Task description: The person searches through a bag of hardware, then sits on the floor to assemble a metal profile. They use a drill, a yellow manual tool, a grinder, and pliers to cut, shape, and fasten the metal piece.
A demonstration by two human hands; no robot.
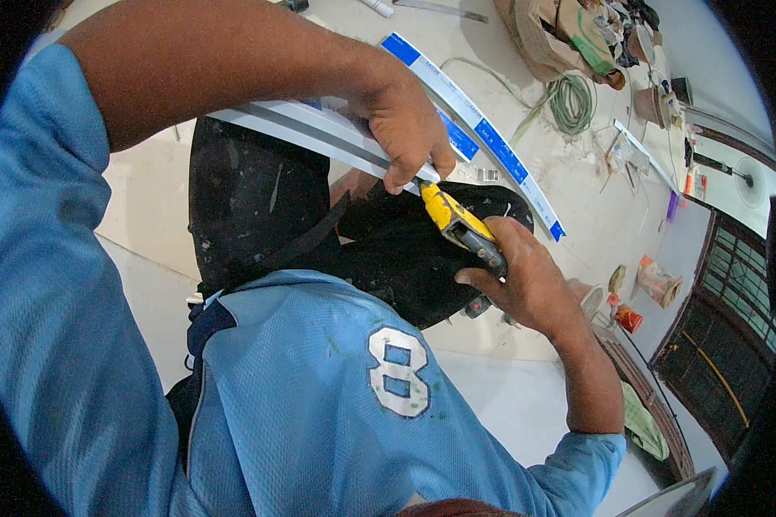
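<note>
My left hand (405,121) is closed around one end of a long pale channel strip (302,129), which lies across my lap. In my right hand (530,276) is a yellow-and-black hand tool (448,211); its exact kind is unclear. The tool's narrow dark tip meets the strip's end, right by my left fingertips. A curved white strip with blue printed film (474,129) lies on the floor beyond my left hand. Next to it a shorter blue-and-white piece (457,136) is partly hidden by that hand. Below everything are my black trousers (259,189).
A coil of pale green hose or cable (571,103) lies on the floor at the far right, near a large brown sack (556,39). Tubs and loose items line the right wall. A red-orange can (628,319) stands right of my right forearm, near a dark grilled window (724,319).
</note>
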